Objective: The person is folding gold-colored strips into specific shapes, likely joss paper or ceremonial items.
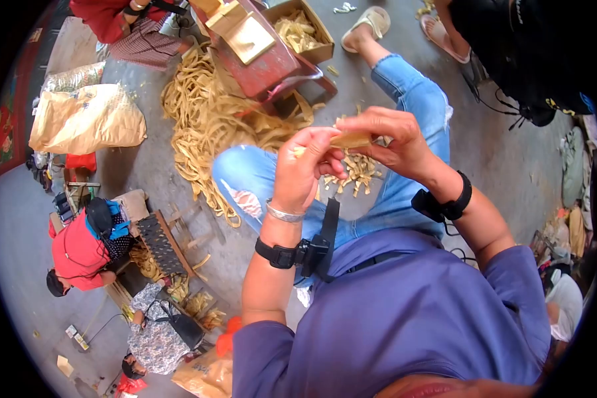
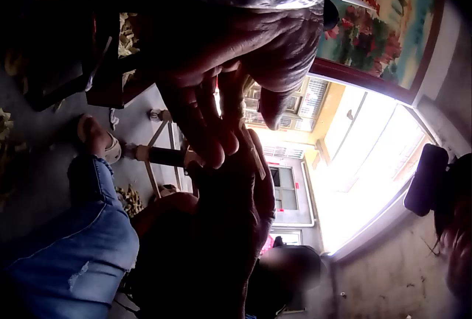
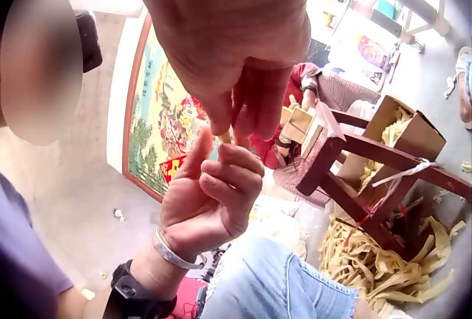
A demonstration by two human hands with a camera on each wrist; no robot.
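In the head view both hands meet above the lap, with a flat tan strip point(image 1: 351, 140) stretched between them. My left hand point(image 1: 306, 166) pinches its left end between thumb and curled fingers. The right hand point(image 1: 393, 138) grips the other end with thumb and fingertips. In the right wrist view a small bit of the tan strip point(image 3: 224, 137) shows where the fingertips of both hands come together; the rest is hidden by the fingers. Both hands are dark in the left wrist view. Below the hands lies a heap of short tan pieces point(image 1: 357, 174).
Long tan strips point(image 1: 199, 126) lie heaped on the floor beside the left knee. Beyond stands a dark red bench point(image 1: 259, 56) with a wooden block point(image 1: 241, 33), next to a carton point(image 1: 322, 52) of strips. Other people sit left, including one in red point(image 1: 79, 249). A brown sack point(image 1: 89, 119) lies nearby.
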